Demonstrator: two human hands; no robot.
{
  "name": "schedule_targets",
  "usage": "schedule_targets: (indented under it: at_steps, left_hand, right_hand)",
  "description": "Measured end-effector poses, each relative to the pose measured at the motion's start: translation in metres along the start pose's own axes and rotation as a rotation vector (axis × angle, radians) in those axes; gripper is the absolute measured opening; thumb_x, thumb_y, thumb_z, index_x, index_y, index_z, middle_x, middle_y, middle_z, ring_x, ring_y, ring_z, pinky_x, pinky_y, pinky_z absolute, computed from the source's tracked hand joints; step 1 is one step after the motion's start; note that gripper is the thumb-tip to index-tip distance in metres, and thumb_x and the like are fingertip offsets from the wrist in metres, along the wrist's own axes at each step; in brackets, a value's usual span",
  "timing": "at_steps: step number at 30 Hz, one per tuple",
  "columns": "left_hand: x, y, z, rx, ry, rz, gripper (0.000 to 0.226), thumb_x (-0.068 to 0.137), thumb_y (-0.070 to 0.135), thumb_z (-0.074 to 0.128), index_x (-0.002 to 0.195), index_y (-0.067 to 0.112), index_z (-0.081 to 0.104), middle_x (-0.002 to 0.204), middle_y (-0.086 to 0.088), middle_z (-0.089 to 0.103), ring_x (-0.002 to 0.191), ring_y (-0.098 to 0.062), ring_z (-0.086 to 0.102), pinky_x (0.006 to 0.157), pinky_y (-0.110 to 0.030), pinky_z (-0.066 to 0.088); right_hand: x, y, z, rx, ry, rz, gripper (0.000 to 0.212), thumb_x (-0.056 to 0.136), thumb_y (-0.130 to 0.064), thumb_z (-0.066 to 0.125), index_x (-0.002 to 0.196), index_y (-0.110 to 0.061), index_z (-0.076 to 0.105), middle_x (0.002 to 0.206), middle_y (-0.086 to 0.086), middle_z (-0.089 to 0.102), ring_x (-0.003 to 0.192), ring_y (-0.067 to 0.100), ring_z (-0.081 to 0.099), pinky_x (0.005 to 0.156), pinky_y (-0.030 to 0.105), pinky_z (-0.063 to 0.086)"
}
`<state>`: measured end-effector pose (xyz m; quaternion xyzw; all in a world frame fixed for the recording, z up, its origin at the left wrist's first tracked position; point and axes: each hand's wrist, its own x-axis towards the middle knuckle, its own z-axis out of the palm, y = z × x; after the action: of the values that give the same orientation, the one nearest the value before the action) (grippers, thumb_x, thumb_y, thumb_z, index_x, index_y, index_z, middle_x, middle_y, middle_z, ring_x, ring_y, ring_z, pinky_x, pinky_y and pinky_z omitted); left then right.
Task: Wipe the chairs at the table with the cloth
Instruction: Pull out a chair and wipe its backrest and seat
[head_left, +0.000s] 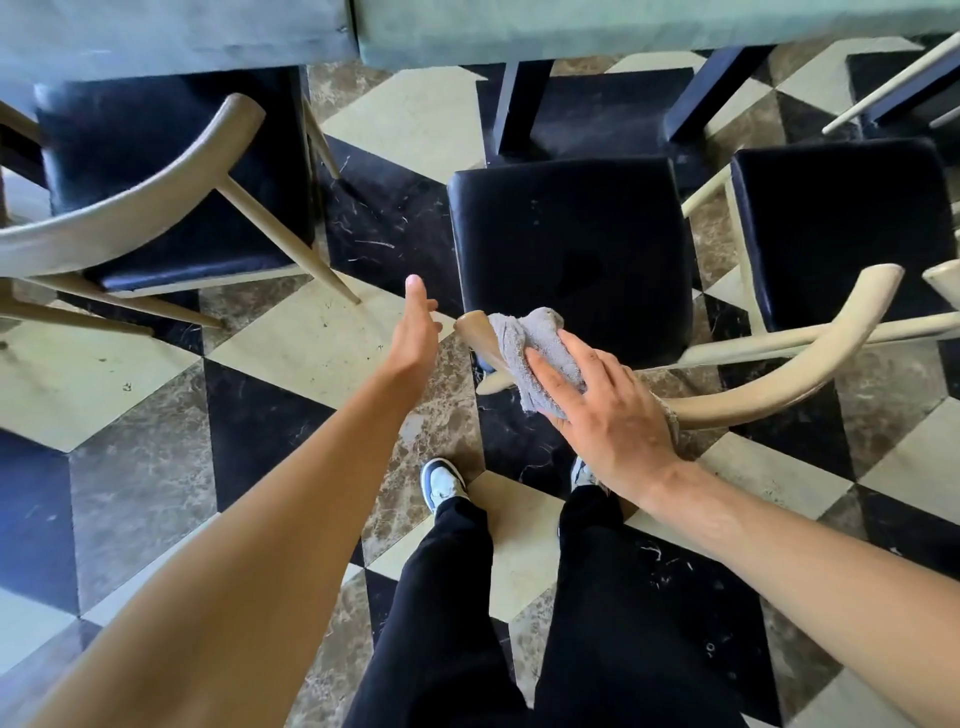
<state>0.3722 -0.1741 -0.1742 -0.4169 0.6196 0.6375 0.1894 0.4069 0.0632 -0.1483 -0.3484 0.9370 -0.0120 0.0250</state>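
Bright daylight, soft shadows, wide-angle edge distortion

Nubby grey terry cloth (535, 348), smooth pale wooden backrest (779, 384), glossy black seat (571, 234)

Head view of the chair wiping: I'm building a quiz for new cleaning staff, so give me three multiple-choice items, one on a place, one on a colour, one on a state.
1. Where is the cloth?
A. on the black seat
B. on the left end of the middle chair's curved backrest
C. on the floor

2. What colour are the chair seats?
A. black
B. red
C. white

3. How is the left hand?
A. gripping the cloth
B. resting on the table
C. open, holding nothing

Answers:
1 B: the right hand presses the grey cloth onto the backrest near its left tip.
2 A: all three visible seats are black padded.
3 C: its fingers are straight, in the air beside the backrest tip.
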Motion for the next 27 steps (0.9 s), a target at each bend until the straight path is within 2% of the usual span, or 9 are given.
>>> schedule_targets:
  at_steps: [5, 8, 10, 13, 15, 17, 20, 24, 27]
  left_hand:
    - [-0.001, -0.014, -0.015, -0.037, 0.082, -0.039, 0.076, 0.1, 0.061, 0.008, 0.128, 0.008, 0.055, 0.128, -0.018, 0.057, 0.116, -0.029, 0.054, 0.099, -0.046, 0.041]
    - [-0.003, -0.02, -0.022, -0.026, 0.097, -0.002, 0.077, 0.102, 0.058, 0.009, 0.117, 0.004, 0.06, 0.116, -0.018, 0.062, 0.101, -0.025, 0.058, 0.075, -0.034, 0.043]
    - [-0.005, -0.02, -0.025, -0.021, 0.093, 0.04, 0.075, 0.102, 0.057, 0.008, 0.104, 0.007, 0.064, 0.105, -0.015, 0.066, 0.092, -0.021, 0.057, 0.071, -0.032, 0.041]
    - [-0.006, -0.018, -0.026, -0.014, 0.083, 0.057, 0.071, 0.101, 0.06, 0.008, 0.101, 0.013, 0.062, 0.106, -0.013, 0.068, 0.099, -0.022, 0.059, 0.088, -0.041, 0.042]
    - [-0.009, -0.016, -0.026, -0.007, 0.095, 0.074, 0.074, 0.1, 0.06, 0.008, 0.117, 0.01, 0.06, 0.125, -0.017, 0.064, 0.118, -0.028, 0.056, 0.105, -0.047, 0.038]
    - [-0.011, -0.014, -0.026, 0.008, 0.139, 0.111, 0.078, 0.1, 0.06, 0.007, 0.139, 0.007, 0.049, 0.143, -0.018, 0.051, 0.135, -0.031, 0.044, 0.115, -0.052, 0.03]
    - [-0.014, -0.015, -0.032, 0.024, 0.237, 0.135, 0.078, 0.099, 0.061, 0.008, 0.148, 0.008, 0.039, 0.152, -0.017, 0.041, 0.141, -0.029, 0.037, 0.118, -0.051, 0.026]
    - [-0.014, -0.019, -0.043, 0.021, 0.263, 0.089, 0.08, 0.098, 0.064, 0.01, 0.146, 0.009, 0.042, 0.145, -0.019, 0.048, 0.134, -0.032, 0.045, 0.114, -0.052, 0.032]
    - [-0.016, -0.014, -0.041, 0.011, 0.197, 0.119, 0.079, 0.099, 0.062, 0.011, 0.142, 0.006, 0.046, 0.137, -0.016, 0.056, 0.123, -0.028, 0.055, 0.11, -0.05, 0.038]
  right_hand:
    - [0.045, -0.037, 0.003, -0.002, -0.045, 0.113, 0.067, 0.099, -0.038, 0.058, 0.157, -0.015, 0.031, 0.146, 0.021, 0.046, 0.108, 0.035, 0.059, 0.087, 0.047, 0.056]
    - [0.089, -0.059, 0.003, 0.063, -0.082, 0.222, 0.061, 0.098, -0.042, 0.059, 0.149, -0.015, 0.039, 0.13, 0.019, 0.052, 0.097, 0.034, 0.06, 0.079, 0.043, 0.056]
    - [0.115, -0.067, 0.004, 0.158, -0.156, 0.286, 0.047, 0.096, -0.039, 0.062, 0.135, -0.017, 0.049, 0.12, 0.015, 0.053, 0.095, 0.036, 0.06, 0.069, 0.041, 0.049]
    - [0.138, -0.059, 0.007, 0.374, -0.244, 0.322, 0.03, 0.095, -0.039, 0.063, 0.114, -0.017, 0.058, 0.108, 0.01, 0.055, 0.091, 0.036, 0.061, 0.065, 0.037, 0.038]
    - [0.137, -0.05, 0.006, 0.513, -0.245, 0.283, 0.027, 0.097, -0.041, 0.06, 0.108, -0.016, 0.06, 0.104, 0.006, 0.056, 0.087, 0.034, 0.061, 0.066, 0.035, 0.037]
    - [0.128, -0.047, 0.003, 0.572, -0.171, 0.204, 0.027, 0.097, -0.037, 0.063, 0.115, -0.016, 0.063, 0.114, 0.004, 0.06, 0.092, 0.031, 0.061, 0.067, 0.036, 0.043]
    - [0.107, -0.046, 0.001, 0.428, -0.051, 0.027, 0.047, 0.09, -0.019, 0.072, 0.136, -0.022, 0.06, 0.142, 0.005, 0.054, 0.111, 0.032, 0.058, 0.08, 0.044, 0.057]
    - [0.068, -0.033, 0.003, 0.195, -0.011, -0.03, 0.081, 0.084, -0.004, 0.072, 0.153, -0.031, 0.04, 0.159, 0.017, 0.035, 0.132, 0.035, 0.05, 0.095, 0.044, 0.056]
    - [0.029, -0.024, 0.008, 0.027, 0.012, -0.059, 0.073, 0.095, -0.008, 0.054, 0.158, -0.034, 0.028, 0.155, 0.025, 0.037, 0.131, 0.039, 0.05, 0.1, 0.048, 0.053]
